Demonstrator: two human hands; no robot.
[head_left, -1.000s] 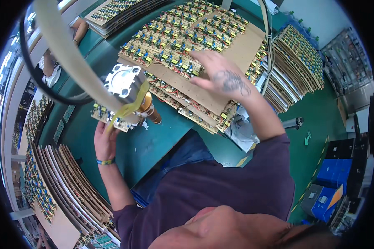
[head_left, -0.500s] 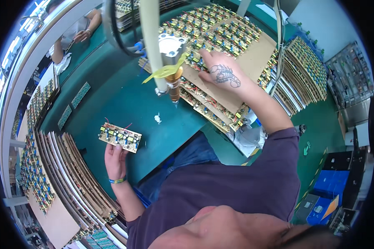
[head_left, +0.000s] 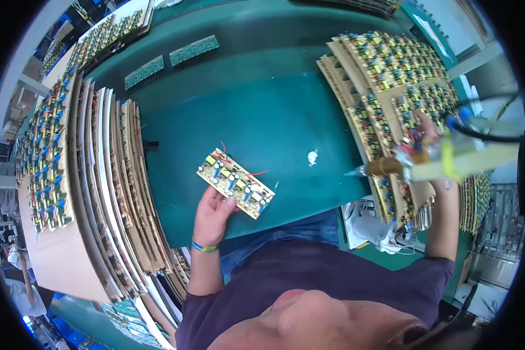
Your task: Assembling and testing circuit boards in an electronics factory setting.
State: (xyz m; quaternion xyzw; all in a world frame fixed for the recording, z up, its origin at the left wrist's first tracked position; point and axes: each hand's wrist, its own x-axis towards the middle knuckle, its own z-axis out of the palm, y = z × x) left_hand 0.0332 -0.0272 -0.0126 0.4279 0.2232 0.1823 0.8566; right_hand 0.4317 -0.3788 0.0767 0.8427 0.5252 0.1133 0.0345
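My left hand [head_left: 212, 217] is closed on one end of a populated circuit board [head_left: 237, 184]. The board is tan, with yellow, blue and black components and red wires, and it is tilted above the green work surface. On the right, my right hand [head_left: 428, 129] reaches over a stack of cardboard sheets carrying similar boards [head_left: 396, 61]. Its visible fingers are stretched out at the boards there. A hanging tool with a brown, pointed nozzle [head_left: 385, 167] and a yellow tie crosses in front of that hand and hides part of it.
Layered cardboard sheets with boards [head_left: 49, 169] stand close on the left. Two narrow green boards [head_left: 194, 51] lie along the back of the table [head_left: 256, 111]. A small white scrap [head_left: 312, 157] sits on it. A white plastic bag [head_left: 376, 224] is below the right stack.
The view has swung toward the right, so the table and stacks appear shifted. My left hand still holds the circuit board. My right hand stays over the right stack, now partly behind the hanging tool.
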